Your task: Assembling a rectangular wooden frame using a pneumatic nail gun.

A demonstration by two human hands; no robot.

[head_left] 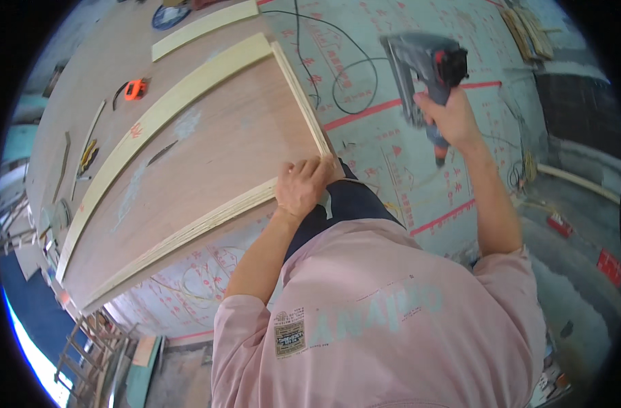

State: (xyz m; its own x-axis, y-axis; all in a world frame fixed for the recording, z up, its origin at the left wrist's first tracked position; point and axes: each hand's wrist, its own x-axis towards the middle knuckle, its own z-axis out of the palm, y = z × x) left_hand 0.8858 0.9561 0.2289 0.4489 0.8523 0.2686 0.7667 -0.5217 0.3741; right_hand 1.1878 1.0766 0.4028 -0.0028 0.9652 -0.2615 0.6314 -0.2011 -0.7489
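Observation:
My right hand [453,121] is raised at the right, closed around the handle of a dark grey nail gun [426,58]. The nail gun is slightly blurred and held away from the wood, over the covered floor. On the workbench, my left hand [301,185] grips the near right corner where a near plywood strip [219,219] meets a right-hand plywood strip [302,102]. These strips stand on edge. A long pale board [168,115] runs along the far side, so the pieces outline a frame. Whether the corner pieces are fastened cannot be seen.
On the brown bench top [215,156] lie an orange tape measure [135,88], a thin dark pointed tool [162,153], yellow-handled pliers [89,156] and another pale board [205,27]. A dark cable [338,92] loops over the printed floor covering [365,143]. Wood scraps [526,30] lie far right.

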